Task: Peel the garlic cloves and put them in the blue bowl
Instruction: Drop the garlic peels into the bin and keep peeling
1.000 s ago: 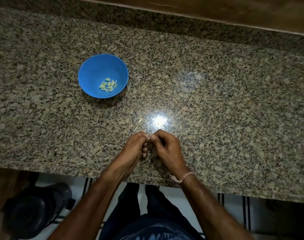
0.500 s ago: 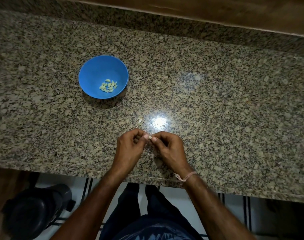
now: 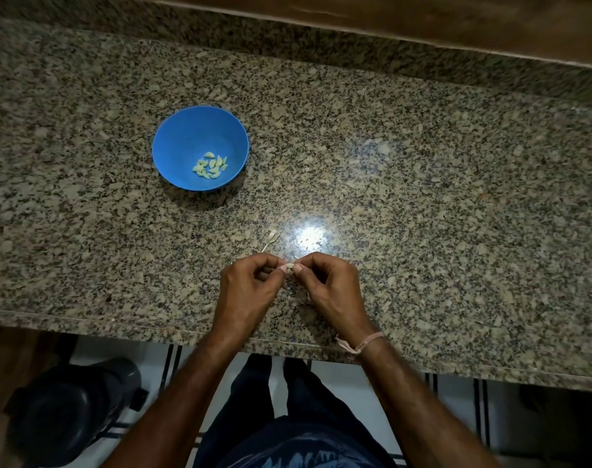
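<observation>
A blue bowl (image 3: 186, 136) stands on the granite counter to the left, with several peeled garlic cloves (image 3: 211, 165) lying in its bottom. Near the counter's front edge, my left hand (image 3: 245, 292) and my right hand (image 3: 328, 288) meet fingertip to fingertip. Between them they pinch one small pale garlic clove (image 3: 289, 265), mostly covered by the thumbs and forefingers. Both hands have curled fingers and hover just over the counter.
A dry scrap of garlic skin (image 3: 271, 238) lies on the counter just beyond my hands, beside a bright light reflection. Bits of peel are scattered under my hands. A dark round object (image 3: 68, 410) sits on the floor at the lower left.
My hands have drawn slightly apart and turned, so the clove now shows between the fingertips. The bowl and the skin scrap have not moved.
</observation>
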The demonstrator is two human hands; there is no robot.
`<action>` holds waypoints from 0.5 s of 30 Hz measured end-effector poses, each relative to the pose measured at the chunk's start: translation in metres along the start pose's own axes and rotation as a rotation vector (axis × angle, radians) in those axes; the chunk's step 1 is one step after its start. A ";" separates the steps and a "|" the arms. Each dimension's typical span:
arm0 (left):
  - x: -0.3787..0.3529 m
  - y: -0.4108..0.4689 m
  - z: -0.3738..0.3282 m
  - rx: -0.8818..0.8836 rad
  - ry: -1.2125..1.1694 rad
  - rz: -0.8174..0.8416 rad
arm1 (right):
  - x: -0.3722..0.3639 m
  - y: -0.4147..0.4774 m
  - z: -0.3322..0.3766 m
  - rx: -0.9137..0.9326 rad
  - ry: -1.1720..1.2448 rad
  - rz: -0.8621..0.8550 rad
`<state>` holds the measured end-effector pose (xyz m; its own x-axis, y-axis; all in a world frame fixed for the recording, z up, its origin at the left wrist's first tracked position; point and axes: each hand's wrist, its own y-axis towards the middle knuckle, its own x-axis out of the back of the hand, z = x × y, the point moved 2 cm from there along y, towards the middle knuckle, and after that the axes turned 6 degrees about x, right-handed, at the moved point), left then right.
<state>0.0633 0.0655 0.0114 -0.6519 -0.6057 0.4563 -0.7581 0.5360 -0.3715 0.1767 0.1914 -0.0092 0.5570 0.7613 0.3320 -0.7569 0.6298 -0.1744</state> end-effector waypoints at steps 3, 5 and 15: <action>0.002 0.000 -0.002 -0.023 0.031 0.005 | 0.002 0.000 0.005 0.046 -0.085 0.015; 0.003 0.001 -0.001 -0.029 0.055 0.020 | 0.001 -0.001 0.008 0.101 -0.158 0.035; 0.001 0.002 -0.003 -0.021 -0.022 0.078 | 0.005 -0.002 0.012 -0.360 0.508 0.195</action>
<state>0.0607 0.0676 0.0133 -0.7096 -0.5742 0.4084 -0.7043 0.5943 -0.3883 0.1770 0.1925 0.0036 0.5800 0.7893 -0.2015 -0.7476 0.4175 -0.5165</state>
